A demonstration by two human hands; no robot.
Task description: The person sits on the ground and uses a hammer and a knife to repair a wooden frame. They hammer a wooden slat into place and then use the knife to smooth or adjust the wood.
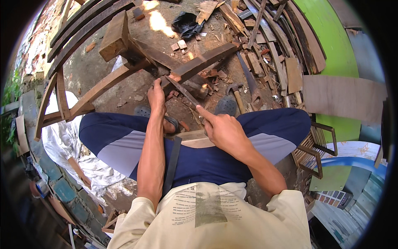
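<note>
A dark wooden beam [209, 61] slants across the ground in front of me, with a pale cut patch near its close end. My left hand [156, 96] is closed around that end. In my right hand [224, 129] is a long, narrow, dark blade-like tool; my index finger lies along it. The tip of the narrow tool [181, 89] meets the beam by the pale patch, close to my left fingers. Whether it is a file or a knife is unclear. A hammer [238, 97] and a handsaw [251, 81] lie beyond my right foot.
Wood chips and offcuts [253, 62] pile up at the right, beside a green board [327, 37]. A curved wooden frame [93, 95] stands at the left near white sheeting [68, 141]. A black plastic bag [186, 25] lies farther off. A dark strip [172, 164] rests across my lap.
</note>
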